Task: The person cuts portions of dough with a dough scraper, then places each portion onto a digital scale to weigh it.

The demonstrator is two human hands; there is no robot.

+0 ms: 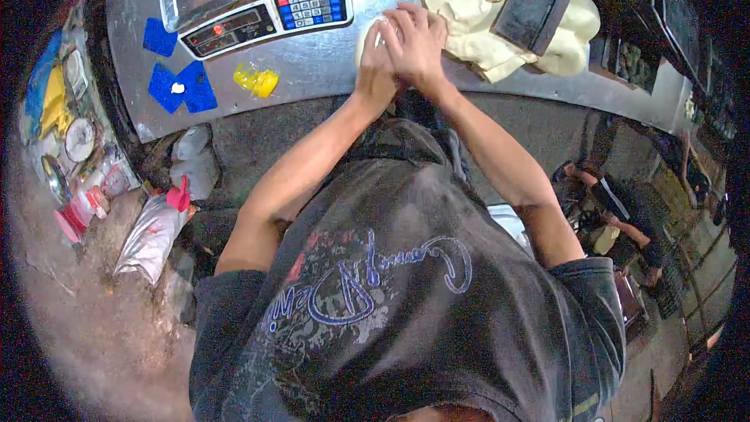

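My left hand (377,70) and my right hand (418,45) are pressed together at the near edge of the metal table. Both cup a small piece of pale dough (362,45), which shows at the left side of my fingers and is mostly hidden beneath them. The right hand's fingers lie partly across the left hand. Just to the right rests a large lumpy mass of dough (469,19). On top of that mass lies a dark, flat dough scraper (535,8).
A digital scale (266,27) stands on the metal table (312,74) at left. Near it are blue patches (195,87) and a yellow smear (258,80). A white sack (152,234) sits on the floor. At right, another person's arm (637,234) is visible.
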